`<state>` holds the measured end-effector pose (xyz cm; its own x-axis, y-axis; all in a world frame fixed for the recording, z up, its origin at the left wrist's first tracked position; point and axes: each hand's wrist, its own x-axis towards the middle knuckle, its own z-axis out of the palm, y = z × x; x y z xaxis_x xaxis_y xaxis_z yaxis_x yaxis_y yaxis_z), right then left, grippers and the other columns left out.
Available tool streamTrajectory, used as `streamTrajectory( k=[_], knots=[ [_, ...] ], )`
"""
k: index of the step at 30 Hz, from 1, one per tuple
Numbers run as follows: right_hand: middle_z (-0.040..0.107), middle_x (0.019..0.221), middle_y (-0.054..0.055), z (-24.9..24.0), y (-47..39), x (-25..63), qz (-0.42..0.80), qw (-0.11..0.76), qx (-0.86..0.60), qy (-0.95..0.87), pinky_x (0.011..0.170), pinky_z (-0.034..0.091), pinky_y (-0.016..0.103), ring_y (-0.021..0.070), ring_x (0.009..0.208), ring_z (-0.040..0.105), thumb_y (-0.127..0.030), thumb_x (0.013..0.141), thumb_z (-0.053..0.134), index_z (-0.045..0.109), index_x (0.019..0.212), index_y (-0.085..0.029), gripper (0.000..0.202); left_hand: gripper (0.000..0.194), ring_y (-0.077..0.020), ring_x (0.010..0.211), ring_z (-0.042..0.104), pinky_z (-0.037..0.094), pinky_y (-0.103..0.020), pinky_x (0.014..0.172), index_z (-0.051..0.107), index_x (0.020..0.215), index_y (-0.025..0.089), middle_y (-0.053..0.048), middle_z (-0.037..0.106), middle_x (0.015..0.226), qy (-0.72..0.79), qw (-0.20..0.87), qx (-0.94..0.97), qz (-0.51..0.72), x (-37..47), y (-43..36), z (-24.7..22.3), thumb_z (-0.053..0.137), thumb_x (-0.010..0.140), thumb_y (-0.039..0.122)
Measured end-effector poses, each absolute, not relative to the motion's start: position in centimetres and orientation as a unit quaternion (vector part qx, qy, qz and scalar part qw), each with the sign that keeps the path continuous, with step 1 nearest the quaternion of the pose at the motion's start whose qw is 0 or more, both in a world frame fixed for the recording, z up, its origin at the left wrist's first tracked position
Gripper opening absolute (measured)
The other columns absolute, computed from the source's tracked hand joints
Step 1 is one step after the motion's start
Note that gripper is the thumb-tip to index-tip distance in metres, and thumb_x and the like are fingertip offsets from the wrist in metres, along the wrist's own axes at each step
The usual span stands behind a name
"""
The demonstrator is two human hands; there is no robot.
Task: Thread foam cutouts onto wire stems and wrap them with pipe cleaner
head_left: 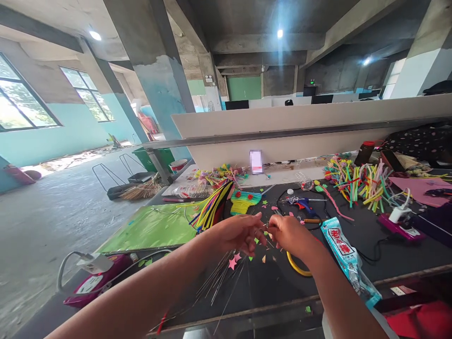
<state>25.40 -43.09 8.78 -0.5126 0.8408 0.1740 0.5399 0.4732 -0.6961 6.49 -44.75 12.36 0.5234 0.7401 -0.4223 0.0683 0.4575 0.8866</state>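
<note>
My left hand (247,233) is over the middle of the dark table, its thumb and forefinger close together and the other fingers loosely curled. Almost touching it, my right hand (287,233) is closed in a pinch. Whatever lies between the fingertips is too small to make out. Below the hands are thin metal wires (217,278), pink paper stars (232,263) and small green and pink scraps. A yellow ring (298,267) lies under my right wrist. Just beyond the hands sits a yellow and turquoise piece shaped like a small garment (245,202).
A blue glue gun (302,203) with a black cable lies behind my right hand, near a blue snack packet (342,254). Pipe cleaners (215,207) and colourful bundles (367,183) stand around. Purple power strips (400,228) flank both sides. A lit phone (256,162) leans against the partition.
</note>
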Motion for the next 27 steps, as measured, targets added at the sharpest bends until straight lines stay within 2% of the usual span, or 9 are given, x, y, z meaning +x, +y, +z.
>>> streamTrajectory(
  k=[3, 8, 15, 20, 23, 27],
  knots=[
    [0.063, 0.061, -0.001, 8.7, -42.8, 25.5, 0.34, 0.26, -0.418, -0.802, 0.048, 0.039, 0.02, 0.0105, 0.046, 0.059, -0.029, 0.086, 0.045, 0.052, 0.076, -0.02, 0.015, 0.034, -0.0084, 0.04, 0.052, 0.049, -0.027, 0.045, 0.048, 0.091, 0.017, -0.005, 0.067, 0.078, 0.449, 0.673, 0.531, 0.251, 7.0, -45.3, 13.5, 0.06, 0.077, 0.046],
    [0.065, 0.063, 0.0, 8.4, -42.4, 25.6, 0.483, 0.288, -0.392, -0.728, 0.042, 0.044, 0.02, 0.0137, 0.047, 0.062, -0.033, 0.084, 0.049, 0.051, 0.08, -0.02, 0.014, 0.028, -0.0059, 0.031, 0.042, 0.04, -0.019, 0.036, 0.041, 0.081, 0.018, 0.0, 0.063, 0.056, 0.5, 0.61, 0.55, 0.276, 7.7, -45.2, 13.7, 0.061, 0.076, 0.038],
    [0.067, 0.068, 0.001, 8.5, -42.3, 25.8, 0.557, 0.34, -0.367, -0.663, 0.045, 0.047, 0.021, 0.0123, 0.047, 0.062, -0.039, 0.081, 0.056, 0.048, 0.078, -0.019, 0.022, 0.03, -0.0089, 0.04, 0.053, 0.051, -0.027, 0.047, 0.044, 0.078, 0.017, -0.001, 0.064, 0.06, 0.489, 0.641, 0.496, 0.323, 7.2, -44.6, 13.2, 0.067, 0.069, 0.032],
    [0.068, 0.077, 0.005, 8.2, -42.0, 26.5, 0.68, 0.34, -0.25, -0.6, 0.045, 0.047, 0.019, 0.0122, 0.054, 0.063, -0.053, 0.082, 0.054, 0.053, 0.09, -0.016, 0.037, 0.031, -0.0093, 0.037, 0.052, 0.051, -0.027, 0.045, 0.044, 0.075, 0.017, 0.002, 0.06, 0.054, 0.513, 0.591, 0.522, 0.34, 7.1, -44.6, 13.4, 0.069, 0.067, 0.035],
    [0.067, 0.074, 0.004, 7.8, -41.5, 26.9, 0.732, 0.33, -0.212, -0.556, 0.043, 0.047, 0.017, 0.0108, 0.052, 0.063, -0.048, 0.08, 0.06, 0.056, 0.094, -0.014, 0.036, 0.027, -0.0088, 0.038, 0.052, 0.051, -0.026, 0.045, 0.043, 0.074, 0.017, 0.003, 0.059, 0.052, 0.53, 0.558, 0.54, 0.341, 7.3, -44.7, 13.8, 0.065, 0.071, 0.033],
    [0.067, 0.069, 0.003, 7.4, -41.1, 26.8, 0.764, 0.323, -0.212, -0.516, 0.043, 0.048, 0.015, 0.0091, 0.05, 0.062, -0.04, 0.077, 0.067, 0.056, 0.083, -0.013, 0.029, 0.019, -0.0092, 0.038, 0.053, 0.049, -0.023, 0.045, 0.044, 0.076, 0.017, 0.003, 0.057, 0.051, 0.549, 0.53, 0.564, 0.315, 7.6, -45.0, 14.0, 0.058, 0.077, 0.029]
  ],
)
